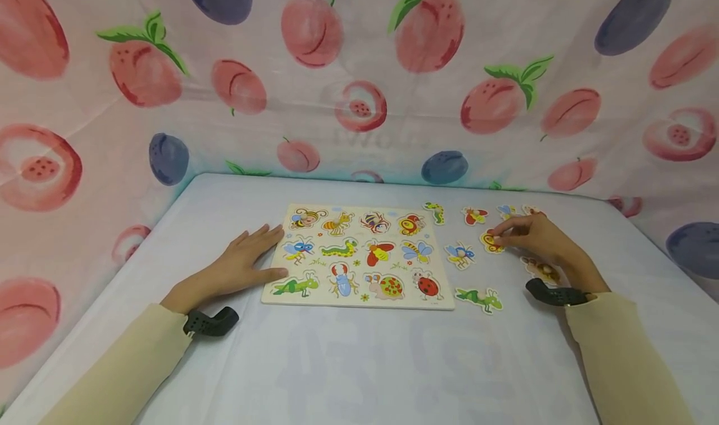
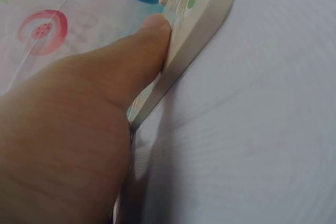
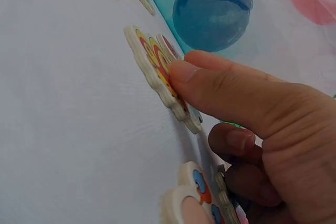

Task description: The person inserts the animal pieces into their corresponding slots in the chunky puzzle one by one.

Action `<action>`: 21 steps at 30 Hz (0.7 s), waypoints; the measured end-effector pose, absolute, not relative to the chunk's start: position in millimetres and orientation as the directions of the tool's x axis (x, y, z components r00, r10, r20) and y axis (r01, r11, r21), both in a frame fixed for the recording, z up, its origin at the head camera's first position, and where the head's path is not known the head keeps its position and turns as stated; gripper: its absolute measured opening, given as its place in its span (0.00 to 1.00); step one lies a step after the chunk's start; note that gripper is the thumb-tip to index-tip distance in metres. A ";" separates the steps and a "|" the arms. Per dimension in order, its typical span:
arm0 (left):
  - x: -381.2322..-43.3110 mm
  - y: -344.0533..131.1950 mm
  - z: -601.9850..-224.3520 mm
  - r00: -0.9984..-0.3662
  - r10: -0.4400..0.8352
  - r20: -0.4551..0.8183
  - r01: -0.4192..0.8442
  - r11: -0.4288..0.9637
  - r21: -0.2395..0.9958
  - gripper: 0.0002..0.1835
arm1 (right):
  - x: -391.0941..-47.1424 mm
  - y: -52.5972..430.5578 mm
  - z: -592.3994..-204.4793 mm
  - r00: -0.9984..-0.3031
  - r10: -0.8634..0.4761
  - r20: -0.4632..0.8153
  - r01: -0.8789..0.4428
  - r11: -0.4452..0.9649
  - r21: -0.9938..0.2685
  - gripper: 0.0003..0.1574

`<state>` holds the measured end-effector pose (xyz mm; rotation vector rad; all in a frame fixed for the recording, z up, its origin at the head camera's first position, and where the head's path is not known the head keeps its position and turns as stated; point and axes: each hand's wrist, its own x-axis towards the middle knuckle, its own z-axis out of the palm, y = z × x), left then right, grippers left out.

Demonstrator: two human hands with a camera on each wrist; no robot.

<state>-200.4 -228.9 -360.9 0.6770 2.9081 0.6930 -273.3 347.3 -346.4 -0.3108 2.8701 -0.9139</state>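
Observation:
A wooden insect puzzle board [image 1: 359, 258] lies on the white table. My left hand [image 1: 241, 264] rests at its left edge, fingers straight, with the thumb [image 2: 149, 40] lying on the board's face near the corner. To the right of the board, my right hand [image 1: 533, 238] pinches a yellow-and-red butterfly puzzle piece [image 1: 491, 242] between thumb and index finger. The right wrist view shows this butterfly piece [image 3: 157, 72] tilted in the picture, its knob hidden by the fingertips; the other fingers are curled in. A snail piece [image 1: 540, 271] lies under the right wrist.
Around the right hand lie a caterpillar piece [image 1: 434, 213], a red beetle piece [image 1: 475, 216], a blue-winged piece [image 1: 507, 211], a mosquito piece [image 1: 460, 255] and a grasshopper piece [image 1: 479, 299]. Another piece [image 1: 530, 210] is partly covered by the hand. A fruit-printed cloth [image 1: 359, 50] hangs behind the table.

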 end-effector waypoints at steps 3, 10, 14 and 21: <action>-200.1 -229.2 -361.9 -0.900 0.434 0.026 0.400 0.801 0.446 0.50 | -273.6 348.0 -348.0 -0.971 -0.235 -0.046 -0.169 0.808 -0.565 0.23; -200.1 -229.3 -362.9 -0.902 0.432 0.023 0.397 0.805 0.440 0.50 | -273.8 348.5 -349.2 -0.967 -0.253 -0.032 -0.189 0.793 -0.579 0.20; -200.9 -229.1 -362.4 -0.901 0.434 0.023 0.400 0.805 0.438 0.50 | -274.0 348.4 -349.2 -0.969 -0.246 -0.033 -0.184 0.801 -0.570 0.19; -201.4 -228.6 -361.3 -0.900 0.435 0.019 0.399 0.808 0.434 0.49 | -273.5 348.0 -348.1 -0.973 -0.228 -0.048 -0.161 0.806 -0.570 0.19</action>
